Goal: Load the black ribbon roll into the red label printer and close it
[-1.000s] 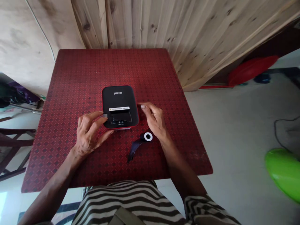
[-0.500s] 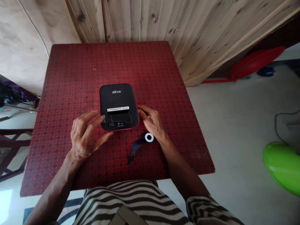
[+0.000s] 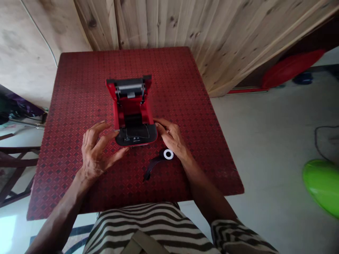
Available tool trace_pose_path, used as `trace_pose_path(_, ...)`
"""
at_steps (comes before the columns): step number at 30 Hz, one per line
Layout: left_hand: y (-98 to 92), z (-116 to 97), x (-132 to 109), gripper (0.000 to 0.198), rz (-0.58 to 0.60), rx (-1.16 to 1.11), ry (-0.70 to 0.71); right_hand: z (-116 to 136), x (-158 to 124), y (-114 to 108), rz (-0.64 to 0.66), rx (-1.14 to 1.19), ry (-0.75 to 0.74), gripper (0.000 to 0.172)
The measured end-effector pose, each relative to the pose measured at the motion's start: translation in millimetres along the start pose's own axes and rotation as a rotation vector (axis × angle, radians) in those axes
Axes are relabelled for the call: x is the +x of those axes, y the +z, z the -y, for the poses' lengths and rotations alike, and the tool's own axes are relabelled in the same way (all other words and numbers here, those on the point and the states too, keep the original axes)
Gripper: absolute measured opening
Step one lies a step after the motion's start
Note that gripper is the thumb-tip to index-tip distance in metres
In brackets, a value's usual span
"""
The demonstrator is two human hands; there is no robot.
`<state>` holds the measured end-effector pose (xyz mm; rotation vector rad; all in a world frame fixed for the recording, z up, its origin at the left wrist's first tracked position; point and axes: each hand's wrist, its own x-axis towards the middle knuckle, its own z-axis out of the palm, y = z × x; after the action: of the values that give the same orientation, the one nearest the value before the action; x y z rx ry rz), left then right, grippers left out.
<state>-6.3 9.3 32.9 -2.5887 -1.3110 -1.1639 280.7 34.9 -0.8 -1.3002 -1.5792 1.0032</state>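
A small black and red printer (image 3: pixel 136 139) sits on the table with its lid (image 3: pixel 129 86) standing up at the back. Its red inner compartment lies exposed, with a dark shape at the bottom. My left hand (image 3: pixel 94 150) braces the front left corner, index fingertip at the side and thumb at the front edge, the other fingers spread. Against the right side, my right hand (image 3: pixel 171 135) grips the front corner; its far fingers are partly hidden. Just below that hand lies a dark roll (image 3: pixel 163 154) with a white core, its loose tail trailing to the lower left.
The table (image 3: pixel 198 169) has a red patterned cover and meets a wooden plank wall (image 3: pixel 164 24). A dark wooden stool or chair (image 3: pixel 16 162) stands at the left. On the right are a green rounded object (image 3: pixel 321 185) and a red one (image 3: pixel 292 68).
The printer's lid has swung up and back, showing the red inside. Both hands have stayed nearly in place at the printer's front corners.
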Motion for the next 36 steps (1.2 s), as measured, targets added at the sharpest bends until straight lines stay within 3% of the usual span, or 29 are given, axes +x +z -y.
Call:
trace_pose_path(5,11.8,1,-8,0.053,-0.027,-0.036,-0.010,4,2,-5,-0.025,-0.032,-0.027,0.037)
trace_pose_path(8,16.4,1,-11,0.058,-0.043,-0.068,0.010,21,3,-12,-0.177,-0.186,-0.181,0.025)
trace_pose_path(10,17.8,1,-12,0.061,-0.050,-0.071,0.012,39,7,-14,-0.212,-0.311,-0.328,0.021)
trace_pose_path(12,18.7,0,-13,0.063,-0.048,-0.068,0.014,58,17,-11,-0.113,-0.446,-0.433,0.020)
trace_pose_path(14,19.8,0,-15,0.068,-0.042,-0.069,0.018,76,31,-2,0.086,-0.621,-0.451,0.021)
trace_pose_path(17,22.1,0,-18,0.077,-0.024,-0.076,0.009,94,56,17,0.379,-0.876,-0.352,0.025)
trace_pose_path(21,24.9,0,-22,0.081,0.026,-0.095,-0.020,106,78,35,0.546,-0.990,-0.221,0.026)
trace_pose_path(29,27.0,1,-26,0.079,0.047,-0.086,-0.027,109,91,34,0.681,-1.036,-0.236,0.020)
trace_pose_path(36,27.0,3,-26,0.074,0.030,-0.045,-0.004,112,81,26,0.519,-1.015,-0.291,0.018)
